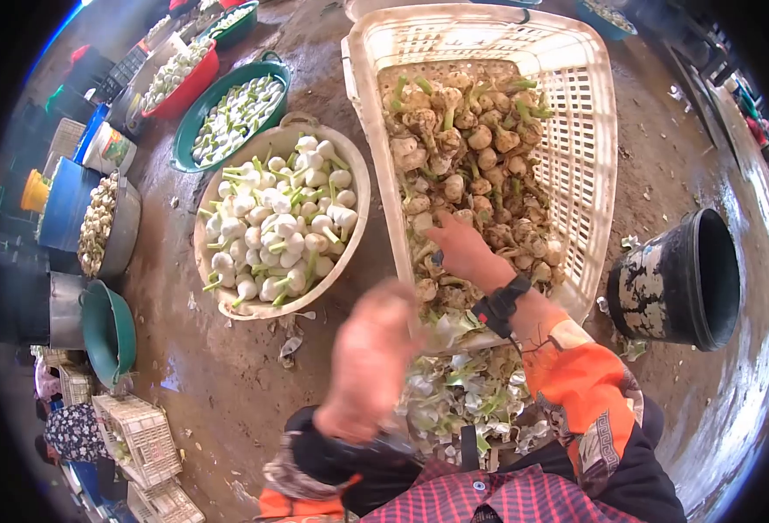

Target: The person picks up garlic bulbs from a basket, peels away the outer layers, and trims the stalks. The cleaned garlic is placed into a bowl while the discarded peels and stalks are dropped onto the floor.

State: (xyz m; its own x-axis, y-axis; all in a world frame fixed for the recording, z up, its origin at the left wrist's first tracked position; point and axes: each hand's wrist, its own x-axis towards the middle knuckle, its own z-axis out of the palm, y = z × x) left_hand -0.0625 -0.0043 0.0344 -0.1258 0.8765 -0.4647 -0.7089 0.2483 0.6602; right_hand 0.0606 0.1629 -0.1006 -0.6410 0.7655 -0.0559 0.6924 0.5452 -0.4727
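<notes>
My right hand (465, 251), with a dark band on its wrist, reaches into a white plastic crate (388, 187). Its fingertips close on a pale garlic bulb (422, 224) among soil-stained, brownish garlic bulbs (489, 161). My left hand (367, 362) hangs just outside the crate's near left corner. Motion blur smears it, so its fingers and anything in them cannot be made out. Left of the crate, a round cream basin (360, 222) holds cleaned white garlic bulbs (284, 227) with short green stems.
A black bucket (650, 283) lies tilted to the right of the crate. Garlic peelings (467, 397) are piled below the crate, near my lap. Green (178, 144) and red (210, 74) tubs of garlic stand behind the basin. Stacked crates (145, 436) stand at lower left.
</notes>
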